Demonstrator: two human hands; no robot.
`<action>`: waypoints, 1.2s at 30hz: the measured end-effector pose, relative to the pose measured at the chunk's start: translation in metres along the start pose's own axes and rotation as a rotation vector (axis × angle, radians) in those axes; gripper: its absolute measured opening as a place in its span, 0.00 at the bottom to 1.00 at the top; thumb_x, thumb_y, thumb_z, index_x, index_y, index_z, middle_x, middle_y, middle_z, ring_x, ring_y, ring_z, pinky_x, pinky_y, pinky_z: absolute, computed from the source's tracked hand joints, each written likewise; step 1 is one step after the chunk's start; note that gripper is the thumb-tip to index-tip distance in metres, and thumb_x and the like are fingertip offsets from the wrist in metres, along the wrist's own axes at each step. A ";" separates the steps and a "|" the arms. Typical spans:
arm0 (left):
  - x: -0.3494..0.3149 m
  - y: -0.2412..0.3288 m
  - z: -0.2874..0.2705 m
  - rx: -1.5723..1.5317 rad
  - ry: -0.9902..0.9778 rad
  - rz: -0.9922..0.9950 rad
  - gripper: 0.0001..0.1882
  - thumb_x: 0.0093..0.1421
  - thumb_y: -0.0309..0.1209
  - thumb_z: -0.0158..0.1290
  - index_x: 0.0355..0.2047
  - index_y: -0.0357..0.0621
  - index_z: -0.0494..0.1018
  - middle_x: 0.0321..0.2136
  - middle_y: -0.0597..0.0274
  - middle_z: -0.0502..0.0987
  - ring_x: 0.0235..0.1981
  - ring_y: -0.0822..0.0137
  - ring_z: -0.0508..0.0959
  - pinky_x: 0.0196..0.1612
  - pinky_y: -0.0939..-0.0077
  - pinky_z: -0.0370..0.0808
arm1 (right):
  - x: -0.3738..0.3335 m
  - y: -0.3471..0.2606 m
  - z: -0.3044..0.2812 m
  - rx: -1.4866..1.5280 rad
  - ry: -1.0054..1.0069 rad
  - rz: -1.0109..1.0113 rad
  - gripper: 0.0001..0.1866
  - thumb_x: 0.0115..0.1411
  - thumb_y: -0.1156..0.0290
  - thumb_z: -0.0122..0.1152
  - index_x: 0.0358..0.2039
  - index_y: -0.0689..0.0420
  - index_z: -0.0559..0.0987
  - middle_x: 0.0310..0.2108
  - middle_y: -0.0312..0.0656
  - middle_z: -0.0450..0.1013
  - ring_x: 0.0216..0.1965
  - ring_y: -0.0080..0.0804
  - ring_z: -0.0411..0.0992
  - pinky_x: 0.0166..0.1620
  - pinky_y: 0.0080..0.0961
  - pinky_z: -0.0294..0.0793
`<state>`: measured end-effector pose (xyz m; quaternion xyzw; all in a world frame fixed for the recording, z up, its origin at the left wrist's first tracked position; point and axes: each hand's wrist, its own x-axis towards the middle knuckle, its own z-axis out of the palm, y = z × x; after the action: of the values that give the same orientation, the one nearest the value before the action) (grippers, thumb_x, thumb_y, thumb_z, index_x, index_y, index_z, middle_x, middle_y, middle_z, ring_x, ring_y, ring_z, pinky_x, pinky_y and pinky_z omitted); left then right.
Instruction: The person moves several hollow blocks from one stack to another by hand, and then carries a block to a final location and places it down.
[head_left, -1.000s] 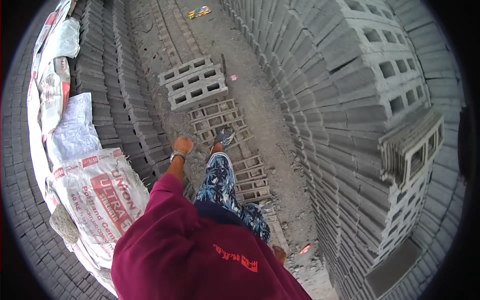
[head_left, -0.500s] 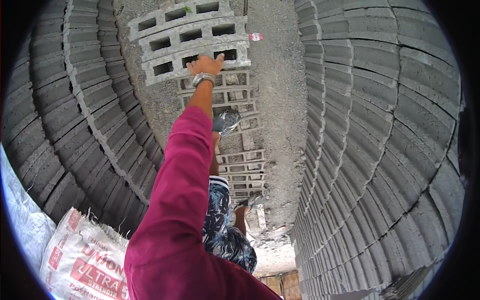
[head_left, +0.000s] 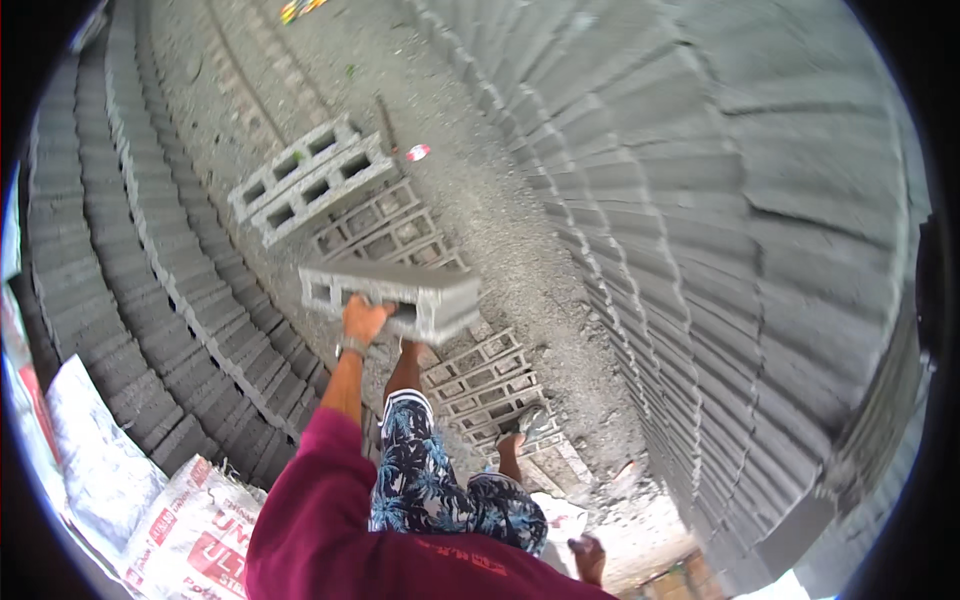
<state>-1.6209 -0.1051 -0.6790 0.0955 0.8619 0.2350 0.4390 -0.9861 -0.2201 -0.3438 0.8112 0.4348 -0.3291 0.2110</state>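
My left hand [head_left: 367, 320], with a band at its wrist, is shut on a grey hollow concrete block [head_left: 450, 300]. Its fingers grip the wall beside one of the hollows. The block is lifted off the ground, its long smooth side facing up and its holes toward me. Just beyond it, two more hollow blocks [head_left: 325, 190] lie side by side on the ground, cavities facing up. Low at the right of my body hangs my right hand [head_left: 588, 558], fingers loosely bent and slightly apart, with nothing visible in it.
Tall block stacks rise on the left [head_left: 150, 300] and right [head_left: 680, 250] of a narrow gravel strip [head_left: 540, 270]. Flat rows of block-shaped frames [head_left: 485, 375] lie around my feet. A printed cement sack [head_left: 195, 530] sits at the lower left.
My left hand has taken the nearest block from the row of three and brought it up toward me. The view has turned and my right hand has come into sight.
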 end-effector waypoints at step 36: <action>-1.037 0.434 0.332 0.921 -0.836 2.417 0.19 0.38 0.39 0.55 0.11 0.29 0.71 0.11 0.38 0.70 0.16 0.42 0.75 0.23 0.56 0.72 | -0.028 0.217 -0.234 0.960 1.379 -0.450 0.27 0.55 0.59 0.70 0.50 0.62 0.76 0.40 0.45 0.78 0.43 0.41 0.76 0.50 0.35 0.72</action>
<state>-0.7539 -0.0050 0.1040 0.9855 0.0438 0.1168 0.1154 -0.7321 -0.2046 -0.1489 0.7257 0.4298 0.0540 -0.5346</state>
